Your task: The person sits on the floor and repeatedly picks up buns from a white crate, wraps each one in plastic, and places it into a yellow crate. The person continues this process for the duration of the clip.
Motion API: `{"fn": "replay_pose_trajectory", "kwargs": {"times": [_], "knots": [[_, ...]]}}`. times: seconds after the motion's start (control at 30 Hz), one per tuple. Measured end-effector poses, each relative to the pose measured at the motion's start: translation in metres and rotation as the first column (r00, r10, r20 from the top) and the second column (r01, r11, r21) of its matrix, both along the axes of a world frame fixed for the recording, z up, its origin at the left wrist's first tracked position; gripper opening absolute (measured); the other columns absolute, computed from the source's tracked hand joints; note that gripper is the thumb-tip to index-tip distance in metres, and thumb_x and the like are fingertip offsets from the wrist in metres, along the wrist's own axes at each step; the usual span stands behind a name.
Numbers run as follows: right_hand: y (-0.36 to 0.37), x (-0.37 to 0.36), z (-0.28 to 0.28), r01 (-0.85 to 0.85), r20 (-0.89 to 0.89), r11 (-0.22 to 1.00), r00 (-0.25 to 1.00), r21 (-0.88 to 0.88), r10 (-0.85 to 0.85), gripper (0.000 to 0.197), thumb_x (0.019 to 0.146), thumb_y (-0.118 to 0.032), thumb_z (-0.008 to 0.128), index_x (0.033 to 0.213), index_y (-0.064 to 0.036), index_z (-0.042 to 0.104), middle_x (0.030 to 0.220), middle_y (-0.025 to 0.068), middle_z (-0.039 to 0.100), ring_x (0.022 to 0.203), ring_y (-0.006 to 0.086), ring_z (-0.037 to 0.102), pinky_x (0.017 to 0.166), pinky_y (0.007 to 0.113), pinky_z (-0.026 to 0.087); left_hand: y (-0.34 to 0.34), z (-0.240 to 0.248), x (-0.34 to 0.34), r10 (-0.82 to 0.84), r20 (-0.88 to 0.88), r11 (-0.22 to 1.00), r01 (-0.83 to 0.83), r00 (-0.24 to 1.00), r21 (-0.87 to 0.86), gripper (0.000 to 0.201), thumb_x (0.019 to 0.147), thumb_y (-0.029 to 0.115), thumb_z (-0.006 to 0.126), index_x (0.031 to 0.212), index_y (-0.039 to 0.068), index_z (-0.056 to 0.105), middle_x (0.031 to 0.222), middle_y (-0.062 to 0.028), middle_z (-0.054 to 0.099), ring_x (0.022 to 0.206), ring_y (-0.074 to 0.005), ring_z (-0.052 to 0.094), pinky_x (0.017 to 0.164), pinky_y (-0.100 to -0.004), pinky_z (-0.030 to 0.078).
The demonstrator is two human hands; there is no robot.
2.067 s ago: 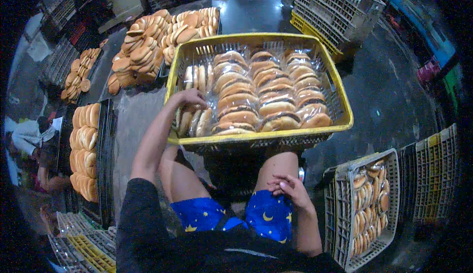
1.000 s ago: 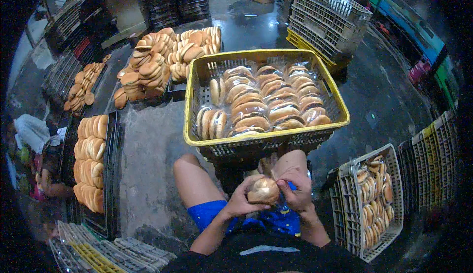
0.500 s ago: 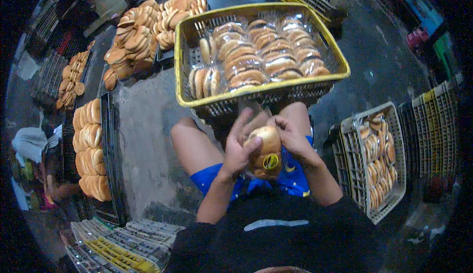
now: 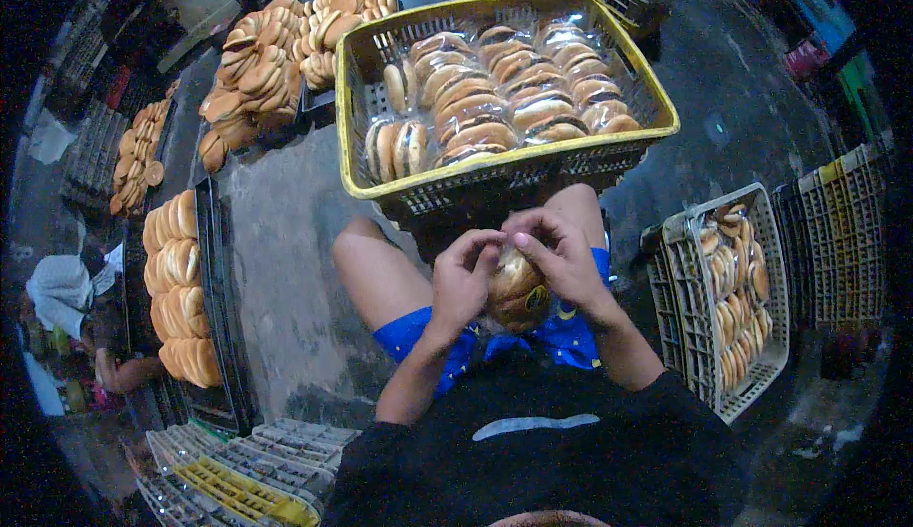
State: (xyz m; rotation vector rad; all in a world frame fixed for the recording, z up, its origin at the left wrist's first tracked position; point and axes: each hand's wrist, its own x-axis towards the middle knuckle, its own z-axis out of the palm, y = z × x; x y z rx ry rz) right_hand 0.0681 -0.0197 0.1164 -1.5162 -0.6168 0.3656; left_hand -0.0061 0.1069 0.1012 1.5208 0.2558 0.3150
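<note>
A clear plastic bag of round buns (image 4: 518,301) hangs over my lap, a small yellow and black sticker on its side. Both my left hand (image 4: 464,278) and my right hand (image 4: 559,259) pinch the top of this bag, their fingertips almost meeting. My fingers cover the bag's mouth, so its closure is hidden. Just beyond my knees stands a yellow-rimmed plastic crate (image 4: 509,161), with rows of bagged buns (image 4: 471,104) packed in it and a gap at its left side.
On the left, a dark tray (image 4: 221,308) carries rows of unwrapped buns (image 4: 176,289); heaped buns (image 4: 252,80) lie farther back. A grey crate (image 4: 673,289) of buns stands at my right, near stacked crates (image 4: 837,242). Another person (image 4: 67,294) sits at far left.
Both hands have come together at the bag's top; my left hand was spread beside it before. The bag has turned slightly, carrying its sticker to the right.
</note>
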Motion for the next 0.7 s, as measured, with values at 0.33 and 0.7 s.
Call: {"fn": "replay_pose_trajectory", "kwargs": {"times": [0.33,0.7], "knots": [[0.001,-0.004,-0.006,0.074,0.476,0.910,0.867,-0.408,0.143,0.011,0.075,-0.010,0.056,0.082,-0.0026,0.061,0.075,0.0114,0.059,0.070,0.0275,0.055,0.067,0.038,0.044,0.020,0.002,-0.012,-0.116,-0.153,0.829,0.181,0.981,0.530,0.024,0.077,0.010,0.057,0.098,0.000,0.052,0.081,-0.0141,0.057,0.079,-0.0221,0.055,0.069,-0.0308,0.044],[-0.016,-0.035,-0.034,0.002,0.189,0.671,0.960,-0.741,0.206,0.031,0.077,-0.022,0.057,0.093,0.0033,0.052,0.080,0.0195,0.056,0.076,0.0349,0.055,0.065,0.042,0.044,0.015,-0.064,0.007,-0.375,-0.389,0.909,0.416,0.842,0.024,0.030,0.083,0.021,0.048,0.106,0.002,0.046,0.091,-0.0069,0.053,0.087,-0.0165,0.050,0.076,-0.0264,0.040]]}}
